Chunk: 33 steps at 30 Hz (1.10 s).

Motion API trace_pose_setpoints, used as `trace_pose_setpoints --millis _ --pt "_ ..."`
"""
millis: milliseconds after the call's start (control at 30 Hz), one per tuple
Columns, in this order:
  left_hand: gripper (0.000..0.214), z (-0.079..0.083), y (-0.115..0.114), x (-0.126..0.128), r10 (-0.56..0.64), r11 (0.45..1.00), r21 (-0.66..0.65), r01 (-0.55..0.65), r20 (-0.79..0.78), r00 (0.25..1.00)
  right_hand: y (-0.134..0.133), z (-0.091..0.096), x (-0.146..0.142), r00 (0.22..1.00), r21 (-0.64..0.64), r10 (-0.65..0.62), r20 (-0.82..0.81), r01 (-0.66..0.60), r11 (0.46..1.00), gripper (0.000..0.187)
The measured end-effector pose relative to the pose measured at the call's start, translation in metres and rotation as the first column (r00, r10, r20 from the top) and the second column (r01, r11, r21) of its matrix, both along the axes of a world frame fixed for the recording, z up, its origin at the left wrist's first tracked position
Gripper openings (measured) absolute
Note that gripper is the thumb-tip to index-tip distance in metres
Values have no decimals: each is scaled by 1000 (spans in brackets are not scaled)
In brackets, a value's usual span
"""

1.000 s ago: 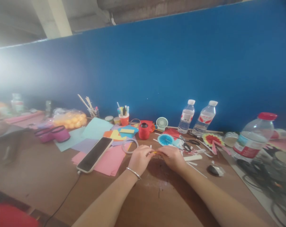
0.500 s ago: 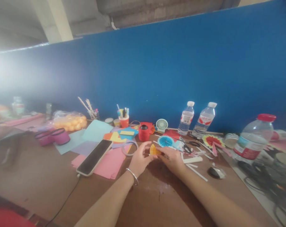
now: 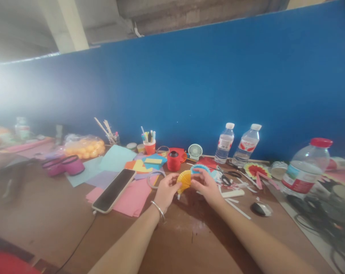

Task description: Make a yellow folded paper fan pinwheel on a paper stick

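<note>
Since the earlier frame, right hand point(image 3: 209, 190) has loosened, thumb and fingers parted; whether it touches anything, cannot tell. Left hand point(image 3: 165, 193) pinching, thumb against fingers, left side of yellow pleated fan point(image 3: 184, 180), now spread wider, between both hands.

Below frame centre, a fan point(image 3: 184, 180) is between left hand point(image 3: 166, 192) and right hand point(image 3: 209, 189); farther left, a phone point(image 3: 114, 190) lies on sheets point(image 3: 134, 198).

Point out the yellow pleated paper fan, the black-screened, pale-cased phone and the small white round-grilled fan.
Yellow pleated paper fan point(image 3: 185, 180): head view, middle of its pleats.
Black-screened, pale-cased phone point(image 3: 114, 190): head view, middle of its screen.
Small white round-grilled fan point(image 3: 195, 151): head view, its grille.
</note>
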<state>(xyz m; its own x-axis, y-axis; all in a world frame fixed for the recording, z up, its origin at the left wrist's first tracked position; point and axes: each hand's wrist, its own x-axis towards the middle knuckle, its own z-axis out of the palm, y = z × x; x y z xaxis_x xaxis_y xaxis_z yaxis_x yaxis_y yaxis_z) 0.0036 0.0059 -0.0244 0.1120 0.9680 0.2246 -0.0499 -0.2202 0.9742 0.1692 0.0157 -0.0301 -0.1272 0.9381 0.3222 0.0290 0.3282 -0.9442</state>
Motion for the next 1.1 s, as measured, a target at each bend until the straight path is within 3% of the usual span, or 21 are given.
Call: trace_pose_setpoints --millis 67,133,233,467,867,1100 --pt "29 1 1 -1 -5 1000 24 6 -52 999 3 -1 -1 992 -133 48 -113 -63 989 38" --pt "28 1 1 -2 -13 999 36 16 -86 996 3 -2 -3 988 -206 89 -124 -113 972 29" --pt "32 1 1 -2 13 999 43 -10 -80 997 1 -2 -5 987 -222 98 -128 -124 967 20" --pt "29 -2 3 -1 34 999 -38 -36 -56 998 -4 5 -7 931 -286 36 -363 -148 947 20" --pt "25 0 2 -1 46 998 -44 -50 -73 996 0 3 -5 968 -248 -22 -251 -42 968 27" --pt "27 -1 2 1 86 990 -124 -71 114 990 1 1 -5 953 -269 -83 -291 2 963 24"
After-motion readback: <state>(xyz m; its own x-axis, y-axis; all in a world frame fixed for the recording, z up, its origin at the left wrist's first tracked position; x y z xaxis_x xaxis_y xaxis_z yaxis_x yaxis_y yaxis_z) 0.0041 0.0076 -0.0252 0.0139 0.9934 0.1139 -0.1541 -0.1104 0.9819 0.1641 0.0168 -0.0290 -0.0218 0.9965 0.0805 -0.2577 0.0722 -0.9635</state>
